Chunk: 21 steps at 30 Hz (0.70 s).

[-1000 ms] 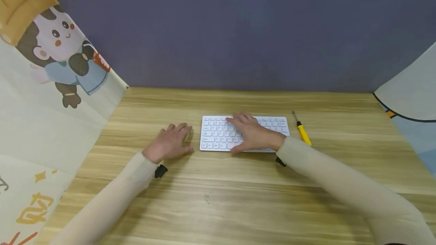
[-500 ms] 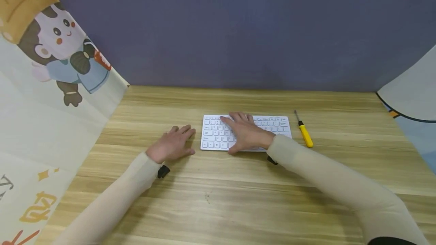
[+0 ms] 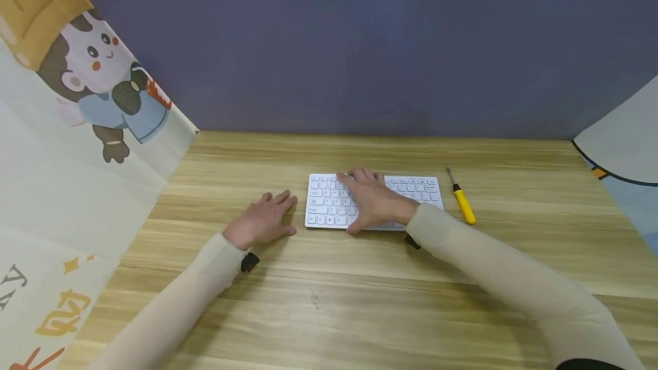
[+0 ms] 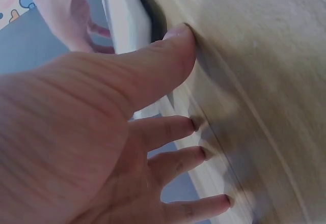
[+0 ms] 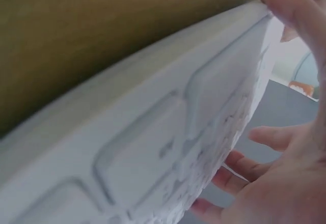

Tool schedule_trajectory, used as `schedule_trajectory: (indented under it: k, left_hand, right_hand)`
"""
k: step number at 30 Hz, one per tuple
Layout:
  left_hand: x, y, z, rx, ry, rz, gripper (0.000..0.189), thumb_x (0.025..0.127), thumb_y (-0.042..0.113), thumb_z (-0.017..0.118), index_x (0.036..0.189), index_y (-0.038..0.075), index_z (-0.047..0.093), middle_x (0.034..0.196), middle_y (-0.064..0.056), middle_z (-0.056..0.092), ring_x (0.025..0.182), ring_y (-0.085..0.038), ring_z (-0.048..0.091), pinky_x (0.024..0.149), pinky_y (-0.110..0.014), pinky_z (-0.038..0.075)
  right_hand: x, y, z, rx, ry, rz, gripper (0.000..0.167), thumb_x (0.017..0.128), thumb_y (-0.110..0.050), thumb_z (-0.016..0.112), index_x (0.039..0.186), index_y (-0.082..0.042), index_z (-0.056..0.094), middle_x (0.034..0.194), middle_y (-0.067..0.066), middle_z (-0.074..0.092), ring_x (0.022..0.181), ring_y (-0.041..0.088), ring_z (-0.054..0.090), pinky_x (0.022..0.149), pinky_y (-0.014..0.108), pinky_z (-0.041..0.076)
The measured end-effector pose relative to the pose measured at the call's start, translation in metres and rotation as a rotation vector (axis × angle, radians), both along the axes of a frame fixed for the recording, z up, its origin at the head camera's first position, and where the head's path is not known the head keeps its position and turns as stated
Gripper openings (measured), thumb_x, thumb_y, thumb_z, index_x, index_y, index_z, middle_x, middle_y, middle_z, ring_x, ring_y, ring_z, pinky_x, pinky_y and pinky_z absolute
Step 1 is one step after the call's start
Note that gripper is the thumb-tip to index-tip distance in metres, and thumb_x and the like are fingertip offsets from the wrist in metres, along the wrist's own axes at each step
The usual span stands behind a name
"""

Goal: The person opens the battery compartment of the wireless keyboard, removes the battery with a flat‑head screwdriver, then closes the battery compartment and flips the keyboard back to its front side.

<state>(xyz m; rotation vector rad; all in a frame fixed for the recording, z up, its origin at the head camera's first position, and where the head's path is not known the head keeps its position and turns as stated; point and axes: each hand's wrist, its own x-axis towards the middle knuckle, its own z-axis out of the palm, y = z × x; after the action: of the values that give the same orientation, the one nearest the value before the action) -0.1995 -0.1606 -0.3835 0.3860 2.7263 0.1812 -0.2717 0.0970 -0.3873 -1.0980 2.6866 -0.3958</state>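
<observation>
A white keyboard (image 3: 324,204) with pale keys lies flat on the wooden table, fairly central in the head view. My right hand (image 3: 377,201) spans it from front to back, thumb at the near edge and fingertips over the far edge. In the right wrist view the thumb (image 5: 290,7) meets the keyboard's edge, and the other fingers (image 5: 244,165) bend at the opposite side. Just left of the keyboard, my left hand (image 3: 262,220) is spread palm down over the table with nothing in it. Its fingertips (image 4: 186,123) are close to the wood in the left wrist view.
Right of the keyboard lies a screwdriver (image 3: 464,204) with a yellow and black handle, its shaft toward the back. A dark blue-grey panel (image 3: 360,50) rises behind the table (image 3: 308,324). Printed cloth (image 3: 51,187) with a cartoon figure hangs at the left.
My right hand has slid slightly left along the keyboard. The keyboard and the screwdriver keep their places relative to each other; the whole head view has shifted a little.
</observation>
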Motion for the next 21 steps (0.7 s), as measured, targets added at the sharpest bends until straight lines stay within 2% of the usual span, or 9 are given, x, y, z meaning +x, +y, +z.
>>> schedule_trajectory:
  k: [5, 13, 21]
  left_hand:
    - [0.001, 0.001, 0.0, -0.02, 0.039, -0.029, 0.076, 0.089, 0.044, 0.062, 0.149, 0.009, 0.029, 0.154, -0.014, 0.018, 0.131, -0.051, 0.024, 0.097, -0.064, 0.028]
    - [0.0, 0.004, -0.001, -0.01, 0.046, -0.016, 0.076, 0.088, 0.043, 0.063, 0.148, 0.008, 0.031, 0.154, -0.014, 0.019, 0.131, -0.051, 0.024, 0.096, -0.064, 0.031]
    - [-0.001, 0.005, -0.001, -0.003, 0.044, -0.007, 0.075, 0.089, 0.042, 0.063, 0.148, 0.009, 0.031, 0.154, -0.014, 0.019, 0.131, -0.051, 0.024, 0.095, -0.064, 0.032]
  right_hand:
    - [-0.003, 0.005, 0.011, -0.085, 0.017, 0.003, 0.124, 0.054, -0.05, 0.088, 0.15, -0.006, 0.022, 0.14, 0.016, 0.031, 0.128, 0.03, 0.026, 0.102, 0.053, 0.02]
    - [-0.009, 0.017, 0.035, -0.208, 0.038, 0.008, 0.125, 0.056, -0.055, 0.084, 0.151, -0.005, 0.019, 0.145, 0.016, 0.025, 0.13, 0.028, 0.024, 0.103, 0.049, 0.025]
    - [-0.017, 0.025, 0.043, -0.349, 0.055, 0.031, 0.125, 0.057, -0.059, 0.082, 0.151, -0.008, 0.017, 0.141, 0.011, 0.026, 0.122, 0.021, 0.029, 0.096, 0.039, 0.036]
